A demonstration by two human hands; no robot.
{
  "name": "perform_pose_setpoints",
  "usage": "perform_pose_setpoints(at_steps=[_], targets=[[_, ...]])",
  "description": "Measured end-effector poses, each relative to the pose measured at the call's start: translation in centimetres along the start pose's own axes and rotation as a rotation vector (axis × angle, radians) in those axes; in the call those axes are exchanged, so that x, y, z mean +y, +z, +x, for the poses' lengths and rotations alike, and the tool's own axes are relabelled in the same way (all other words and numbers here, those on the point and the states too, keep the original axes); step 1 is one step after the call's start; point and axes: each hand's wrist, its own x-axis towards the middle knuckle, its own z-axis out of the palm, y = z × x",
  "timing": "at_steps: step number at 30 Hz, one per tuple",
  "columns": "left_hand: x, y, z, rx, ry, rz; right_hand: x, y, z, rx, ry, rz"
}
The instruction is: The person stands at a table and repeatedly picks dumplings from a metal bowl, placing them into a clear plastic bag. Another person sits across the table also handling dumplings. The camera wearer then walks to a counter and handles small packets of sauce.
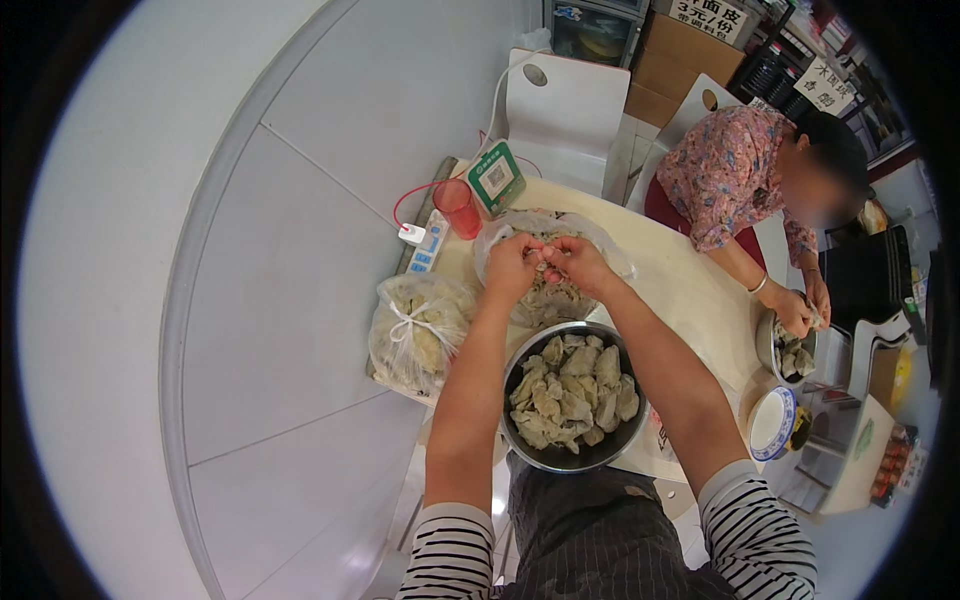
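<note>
My left hand (512, 266) and my right hand (580, 268) meet over an open clear plastic bag (608, 240). Their fingertips are pinched together, and whatever lies between them is too small to tell. Brownish, torn-looking pieces (548, 302) fill the bag beneath. Closer to me, between my forearms, is a steel bowl (512, 432) heaped with soft, wrinkled, grey-tan pieces (572, 388). Left of my left forearm sits a knotted clear plastic bag (420, 335) full of similar pale lumps.
On the table (690, 310) stand a red cup (458, 208), a green code sign (495, 178) and a power strip (428, 245) with a plugged-in charger. At right, another person (730, 180) works over a metal bowl (770, 350). A blue-rimmed bowl (773, 424) stands nearby.
</note>
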Motion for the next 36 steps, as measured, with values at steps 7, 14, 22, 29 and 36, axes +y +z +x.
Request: perform_pose_setpoints(at_steps=[7,14,22,29,36], targets=[[-2.7,1.5,-0.4,0.352,-0.002,0.052,1.8,0.0,1.0,0.010,-0.086,0.222],[-1.0,1.3,0.1,0.013,-0.205,-0.234,0.2,1.0,0.1,0.008,-0.031,0.162],[-1.1,3.1,0.6,0.193,-0.092,-0.049,2.1,-0.3,1.8,0.031,-0.106,0.255],[-1.6,4.2,0.6,0.555,-0.109,-0.025,2.1,0.7,1.7,0.113,-0.130,0.407],[-0.1,2.5,-0.2,0.035,-0.351,-0.567,2.6,-0.8,1.2,0.179,-0.129,0.158]])
